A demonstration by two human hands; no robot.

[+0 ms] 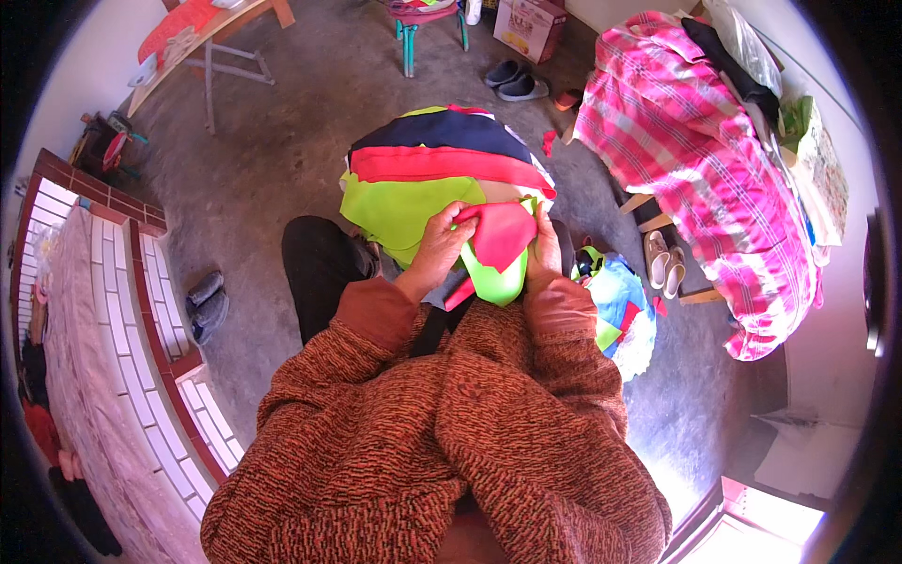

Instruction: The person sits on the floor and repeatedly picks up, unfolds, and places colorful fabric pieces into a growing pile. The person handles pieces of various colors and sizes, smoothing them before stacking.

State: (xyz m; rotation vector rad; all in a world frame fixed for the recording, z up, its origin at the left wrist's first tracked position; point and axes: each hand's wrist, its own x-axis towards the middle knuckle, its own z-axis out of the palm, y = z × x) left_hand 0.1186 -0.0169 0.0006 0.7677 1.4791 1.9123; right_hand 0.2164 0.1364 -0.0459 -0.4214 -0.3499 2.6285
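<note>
Hands and cloth, seen from above. The left hand (440,246) and the right hand (545,246) are apart, each clamped on cloth. Between them, in front of the lap, is a red cloth piece (503,240), gripped by its left edge in the left hand and by its right edge in the right. A yellow-green cloth piece (498,284) hangs below and behind it; whether the two are joined cannot be told.

Just beyond the hands lies a cloth heap, its yellow-green layer (399,214) nearest, a red band (442,164) farther off and a navy band (437,130) beyond that; what supports it is hidden. Near the right forearm, a bundle of mixed cloth (615,296), partly blue, rests low by the floor (258,155).

At the right, a pink plaid cloth (681,160) drapes over furniture with wooden legs, a pair of pale shoes (664,263) beside it. On the far side stand a carton (529,28) and a stool with green legs (409,47), with dark slippers (520,86) near the carton. At the far left is a table (199,39); nearer on that side, dark shoes (209,308) lie on the floor.
</note>
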